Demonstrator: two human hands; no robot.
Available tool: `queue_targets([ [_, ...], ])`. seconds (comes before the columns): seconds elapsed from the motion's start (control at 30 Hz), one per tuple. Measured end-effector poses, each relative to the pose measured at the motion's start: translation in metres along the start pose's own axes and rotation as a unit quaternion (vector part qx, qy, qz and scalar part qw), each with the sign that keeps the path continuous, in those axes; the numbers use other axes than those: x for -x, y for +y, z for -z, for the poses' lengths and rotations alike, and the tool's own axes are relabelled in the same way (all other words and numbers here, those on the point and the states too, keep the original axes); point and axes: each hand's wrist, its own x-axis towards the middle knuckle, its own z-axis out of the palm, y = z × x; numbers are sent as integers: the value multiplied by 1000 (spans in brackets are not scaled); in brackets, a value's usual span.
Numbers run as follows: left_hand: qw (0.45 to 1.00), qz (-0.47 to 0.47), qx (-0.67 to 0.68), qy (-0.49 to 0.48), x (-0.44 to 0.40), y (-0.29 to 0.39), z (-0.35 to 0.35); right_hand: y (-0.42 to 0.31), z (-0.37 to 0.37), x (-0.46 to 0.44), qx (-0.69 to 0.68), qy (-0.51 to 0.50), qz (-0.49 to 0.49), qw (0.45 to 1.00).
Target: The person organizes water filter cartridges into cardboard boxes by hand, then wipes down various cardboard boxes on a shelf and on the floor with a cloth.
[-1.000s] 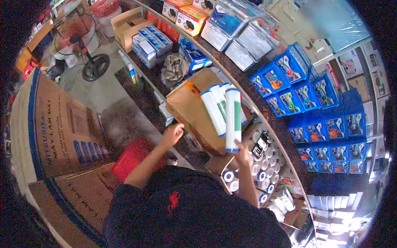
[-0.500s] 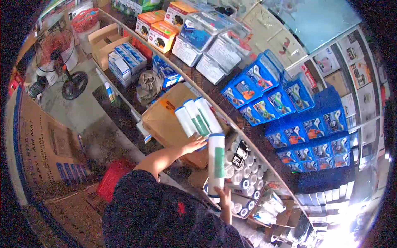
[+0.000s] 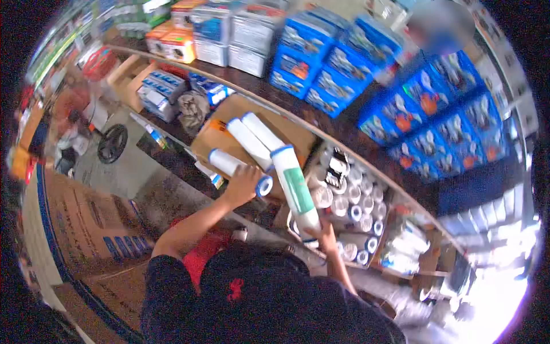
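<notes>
My left hand (image 3: pixel 243 186) is wrapped round a white cylinder with blue ends (image 3: pixel 224 161), tilted above a brown cardboard box. In my right hand (image 3: pixel 322 234) is the lower end of a longer white cylinder with a green label (image 3: pixel 295 186); its blue-rimmed top points up and left. Two more white cylinders (image 3: pixel 250 140) lie side by side on the cardboard box (image 3: pixel 220 139), between my hands and the shelf edge.
Right of the box, a tray holds several clear and white filter housings (image 3: pixel 355 195). Blue boxes (image 3: pixel 335 63) stand stacked on the upper shelf. Crumpled brown paper (image 3: pixel 193 110) lies beyond the box. Large cartons (image 3: pixel 94 229) and a fan base (image 3: pixel 113 143) are at the left.
My left hand has closed round one cylinder and drawn it left, away from the others. The green-labelled cylinder in my right hand now tilts up to the left. The view has shifted.
</notes>
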Motion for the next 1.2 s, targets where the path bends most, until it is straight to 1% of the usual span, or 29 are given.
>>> queue_targets([
  [0.03, 998, 23, 54, 8, -1, 8, 14, 13, 11, 0, -25, 10, 8, 1000],
  [0.07, 988, 55, 135, -52, -9, 18, 40, 2, 27, 7, -37, 4, -6, 999],
  [0.1, 987, 61, 143, -39, -13, 33, 58, 12, 44, 13, -59, -2, 5, 998],
  [0.13, 980, 77, 181, -32, -18, 47, 63, 20, 59, 22, -50, 24, -26, 998],
  [0.17, 971, 96, 216, -22, -25, 61, 68, 21, 77, 33, 19, 60, -27, 998],
  [0.23, 970, 80, 228, 6, -35, 92, 84, 38, 115, 57, 24, 62, -19, 998],
  [0.27, 958, 124, 255, -43, -41, 109, 92, 48, 131, 71, -18, 70, -41, 997],
  [0.3, 962, 114, 246, -31, -47, 130, 104, 60, 147, 85, -59, 77, -61, 993],
  [0.33, 953, 95, 288, -28, -51, 144, 106, 72, 164, 98, -94, 76, -78, 990],
  [0.37, 941, 79, 329, -21, -56, 159, 106, 75, 177, 113, -115, 111, -66, 985],
  [0.4, 941, 70, 330, -32, -61, 175, 109, 103, 192, 126, -100, 134, -43, 985],
  [0.43, 954, 38, 297, -6, -65, 193, 113, 114, 205, 136, -85, 156, -20, 984],
  [0.47, 965, 5, 263, 21, -69, 209, 117, 119, 217, 152, -89, 170, -64, 979],
  [0.5, 965, -4, 262, 14, -72, 222, 120, 108, 230, 163, -93, 184, -106, 973],
  [0.57, 969, -26, 238, 51, -77, 249, 121, 133, 249, 182, -73, 216, -114, 967],
  [0.63, 971, -32, 233, 32, -84, 272, 121, 147, 261, 197, -103, 261, -116, 953],
  [0.7, 939, -62, 334, 55, -94, 303, 120, 164, 272, 206, -137, 269, -106, 947],
  [0.73, 938, -85, 332, 48, -98, 314, 115, 172, 277, 209, -167, 278, -95, 941],
  [0.77, 924, -45, 380, 17, -96, 327, 101, 180, 281, 210, -173, 276, -94, 941],
  [0.83, 911, -97, 399, 17, -100, 349, 79, 193, 289, 215, -174, 273, -73, 943],
  [0.93, 899, -90, 426, -48, -104, 375, 57, 200, 296, 219, -186, 265, -76, 943],
  [0.97, 896, -92, 433, -23, -102, 380, 39, 200, 299, 219, -200, 263, -73, 941],
  [1.03, 914, -123, 386, -14, -104, 390, 26, 200, 303, 219, -206, 256, -82, 941],
  [1.07, 924, -127, 359, -26, -105, 393, 22, 201, 304, 220, -211, 247, -94, 941],
  [1.2, 921, -145, 362, -11, -114, 408, 25, 221, 304, 220, -208, 260, -85, 939],
])
